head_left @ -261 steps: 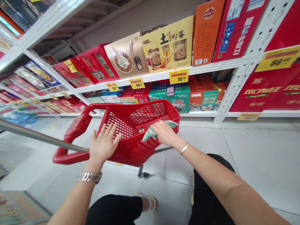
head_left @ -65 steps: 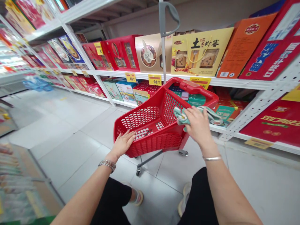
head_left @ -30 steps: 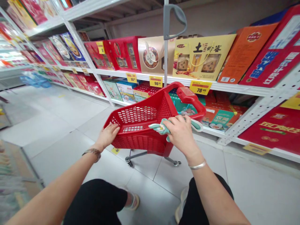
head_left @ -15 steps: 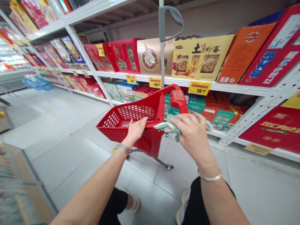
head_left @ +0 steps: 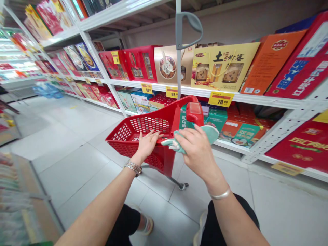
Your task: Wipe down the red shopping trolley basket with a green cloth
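Note:
A red plastic shopping cart (head_left: 164, 159) with a perforated basket stands in front of me on small wheels. My left hand (head_left: 148, 145), below a metal watch, lies on the near rim of the basket with its fingers stretched out. My right hand (head_left: 196, 147) is closed around a mint-green and white cloth (head_left: 178, 141) at the handle end of the cart. Part of the cloth sticks out on both sides of the fingers. Just above it rises the red handle (head_left: 194, 112), its lower part hidden by the right hand.
White shelves (head_left: 269, 97) with boxed goods run behind the cart. A pole with a grey hook-like grip (head_left: 188, 30) rises behind the cart. Blue-wrapped bottles (head_left: 47, 89) stand on the tiled floor further off. A low display (head_left: 23, 198) borders the left side.
My right hand has slid left with the cloth, which now spreads wider to the right of it. My left hand has moved slightly left and down along the rim, fingers more spread.

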Tool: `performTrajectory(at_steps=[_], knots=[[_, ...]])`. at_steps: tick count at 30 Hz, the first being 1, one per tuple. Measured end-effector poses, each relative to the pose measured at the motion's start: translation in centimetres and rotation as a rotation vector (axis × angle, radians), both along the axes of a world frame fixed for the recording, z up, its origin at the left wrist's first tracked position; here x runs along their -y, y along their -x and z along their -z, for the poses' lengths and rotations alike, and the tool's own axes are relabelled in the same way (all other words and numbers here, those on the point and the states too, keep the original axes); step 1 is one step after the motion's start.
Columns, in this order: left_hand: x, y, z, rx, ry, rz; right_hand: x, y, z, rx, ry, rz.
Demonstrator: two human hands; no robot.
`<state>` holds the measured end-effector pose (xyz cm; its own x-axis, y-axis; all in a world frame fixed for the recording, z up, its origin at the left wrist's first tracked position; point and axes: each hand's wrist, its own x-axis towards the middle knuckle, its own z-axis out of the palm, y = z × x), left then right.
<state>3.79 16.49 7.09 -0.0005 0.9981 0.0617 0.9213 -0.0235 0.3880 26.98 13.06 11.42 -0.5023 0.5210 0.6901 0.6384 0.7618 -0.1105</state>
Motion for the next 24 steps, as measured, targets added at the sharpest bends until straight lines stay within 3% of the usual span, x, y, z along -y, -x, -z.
performTrajectory(at_steps=[5, 9, 14, 16, 19, 21, 24], knots=[[1.0, 0.9, -0.1, 0.006, 0.024, 0.010, 1.7, 2.1, -0.7, 0.117, 0.024, -0.099], [2.0, 1.9, 0.0, -0.012, 0.053, 0.049, 1.9, -0.1, -1.8, 0.040, 0.152, -0.078], [3.0, 2.7, 0.6, -0.019, 0.049, 0.069, 0.9, -3.7, -2.5, -0.055, 0.268, -0.217], [3.3, 2.8, 0.9, -0.009, 0.033, 0.071, 0.2, -4.6, -2.4, -0.146, 0.217, -0.178], [3.9, 3.1, 1.3, 0.008, 0.020, 0.089, -0.9, -5.2, -1.9, -0.330, 0.067, 0.026], [4.3, 3.5, 1.5, 0.010, 0.019, 0.104, -1.3, -5.0, -1.5, -0.372, 0.049, 0.070], [4.8, 4.3, 1.6, -0.006, 0.023, 0.122, -0.9, -4.0, -1.4, -0.297, 0.186, -0.131]])
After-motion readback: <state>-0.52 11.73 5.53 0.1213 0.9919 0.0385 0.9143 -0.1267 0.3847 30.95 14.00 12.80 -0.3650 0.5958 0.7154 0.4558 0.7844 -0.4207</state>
